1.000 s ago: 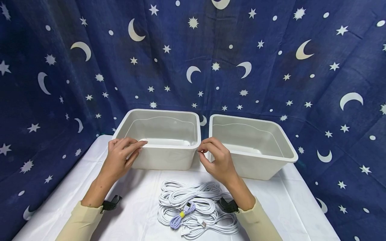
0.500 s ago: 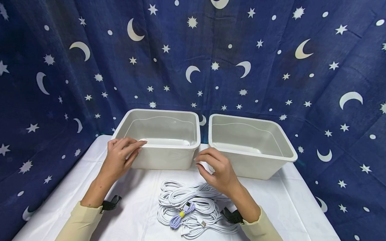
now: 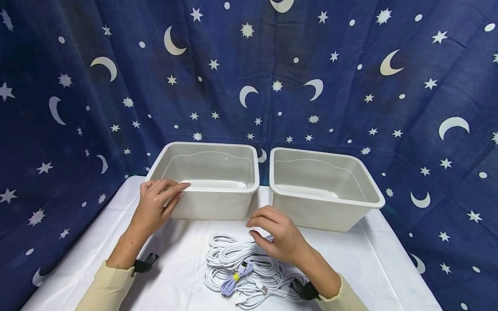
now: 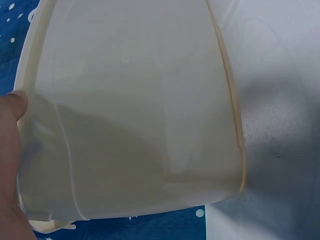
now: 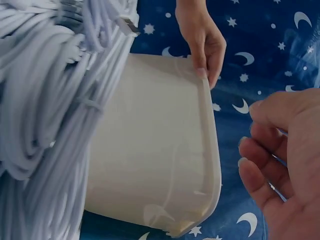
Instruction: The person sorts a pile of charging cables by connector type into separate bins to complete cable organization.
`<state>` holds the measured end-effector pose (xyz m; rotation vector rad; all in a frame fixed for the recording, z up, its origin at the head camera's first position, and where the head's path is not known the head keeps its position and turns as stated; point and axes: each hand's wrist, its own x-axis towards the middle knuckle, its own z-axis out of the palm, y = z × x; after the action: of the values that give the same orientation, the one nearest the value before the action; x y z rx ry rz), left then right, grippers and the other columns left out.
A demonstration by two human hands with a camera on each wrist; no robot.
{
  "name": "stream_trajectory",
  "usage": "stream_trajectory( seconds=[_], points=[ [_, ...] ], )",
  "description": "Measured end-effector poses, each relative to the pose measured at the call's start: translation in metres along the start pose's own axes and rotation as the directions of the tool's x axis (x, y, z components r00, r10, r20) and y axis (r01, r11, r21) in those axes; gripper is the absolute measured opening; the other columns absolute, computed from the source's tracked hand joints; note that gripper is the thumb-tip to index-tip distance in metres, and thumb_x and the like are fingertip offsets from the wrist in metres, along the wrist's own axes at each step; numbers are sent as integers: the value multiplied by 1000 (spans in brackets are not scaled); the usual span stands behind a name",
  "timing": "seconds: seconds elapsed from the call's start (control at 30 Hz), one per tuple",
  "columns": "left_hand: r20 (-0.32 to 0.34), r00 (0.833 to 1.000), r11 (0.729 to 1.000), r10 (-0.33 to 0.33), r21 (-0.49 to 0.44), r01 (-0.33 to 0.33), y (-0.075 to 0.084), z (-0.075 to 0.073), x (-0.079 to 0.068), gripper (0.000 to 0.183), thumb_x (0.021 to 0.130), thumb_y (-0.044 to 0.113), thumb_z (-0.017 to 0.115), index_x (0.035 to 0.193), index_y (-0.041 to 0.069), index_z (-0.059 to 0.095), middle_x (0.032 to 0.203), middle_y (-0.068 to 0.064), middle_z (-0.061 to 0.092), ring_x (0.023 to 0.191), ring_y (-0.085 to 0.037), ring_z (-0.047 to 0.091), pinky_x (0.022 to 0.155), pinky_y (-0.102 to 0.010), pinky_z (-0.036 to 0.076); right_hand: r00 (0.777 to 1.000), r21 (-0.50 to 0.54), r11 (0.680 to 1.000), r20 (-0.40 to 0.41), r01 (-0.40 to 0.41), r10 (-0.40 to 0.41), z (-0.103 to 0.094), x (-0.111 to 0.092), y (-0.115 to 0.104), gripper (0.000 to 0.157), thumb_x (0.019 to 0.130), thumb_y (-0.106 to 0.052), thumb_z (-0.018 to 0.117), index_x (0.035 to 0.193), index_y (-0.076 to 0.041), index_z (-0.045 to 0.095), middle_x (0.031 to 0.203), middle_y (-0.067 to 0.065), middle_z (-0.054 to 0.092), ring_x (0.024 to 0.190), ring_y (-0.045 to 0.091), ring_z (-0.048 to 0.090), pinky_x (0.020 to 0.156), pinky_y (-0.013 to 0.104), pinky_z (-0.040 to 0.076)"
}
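My left hand (image 3: 153, 205) holds the front rim of the left white plastic bin (image 3: 214, 206), near its left corner. Its thumb (image 4: 17, 104) lies on the bin's outer wall, while the other fingers reach over the edge. Above the far right part of a pile of coiled white cables (image 3: 223, 257) hovers my right hand (image 3: 278, 233), with nothing in its loosely bent fingers. A lilac USB cable (image 3: 227, 286) bound with a yellow tie lies on top of the pile. In the right wrist view, the white cables (image 5: 40, 90) and the bin's wall (image 5: 150, 135) appear beside that hand.
A second white bin (image 3: 315, 212) stands to the right, a narrow gap away from the first. Both are on a white cloth-covered table (image 3: 179, 268). A dark blue curtain (image 3: 218, 95) with moons and stars hangs close behind and along the sides.
My right hand has come down and toward me, from between the two bins to over the cable pile. The left hand has stayed on the bin's rim.
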<state>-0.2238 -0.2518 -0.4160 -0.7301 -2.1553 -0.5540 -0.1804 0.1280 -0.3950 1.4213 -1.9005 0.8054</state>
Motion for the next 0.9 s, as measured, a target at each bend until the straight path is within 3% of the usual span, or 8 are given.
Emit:
stream_trajectory(
  seconds=[0.17,0.4,0.57,0.73,0.9],
  points=[
    [2,1000,1000,2,1,-2,0,0,1,32,98,12,72,129,20,78,107,-8,69,89,-27,62,94,-58,31,997,7,1000,74,-9,8,0,-9,-4,30,84,-2,83,110,-14,74,108,-4,68,99,12,65,90,24,55],
    [-5,1000,1000,12,-2,-12,-2,0,0,33,97,12,74,128,20,78,106,-7,69,90,-27,62,94,-58,31,982,30,999,186,36,-41,4,-12,-9,25,81,-3,86,93,-15,67,102,-6,64,95,9,63,87,20,54],
    [-6,1000,1000,11,-10,-11,-2,-1,1,34,96,11,74,128,19,78,106,-7,69,89,-27,62,94,-58,31,954,30,997,291,70,-76,6,-12,-15,21,84,-9,85,94,-16,69,99,-9,62,91,6,61,88,18,52],
    [10,1000,1000,-1,-8,1,-1,-2,0,35,97,11,74,130,20,77,108,-7,69,90,-28,62,94,-58,31,928,-3,992,353,127,-118,11,-14,-21,21,84,-11,85,91,-19,67,90,-10,59,83,3,54,81,18,50],
    [16,1000,1000,-11,-7,11,-1,-2,0,35,97,11,73,131,21,77,108,-7,70,91,-29,61,95,-58,31,900,-39,993,427,109,-82,15,-18,-27,20,84,-15,87,90,-22,68,91,-13,57,83,2,53,78,18,49]
  ],
)
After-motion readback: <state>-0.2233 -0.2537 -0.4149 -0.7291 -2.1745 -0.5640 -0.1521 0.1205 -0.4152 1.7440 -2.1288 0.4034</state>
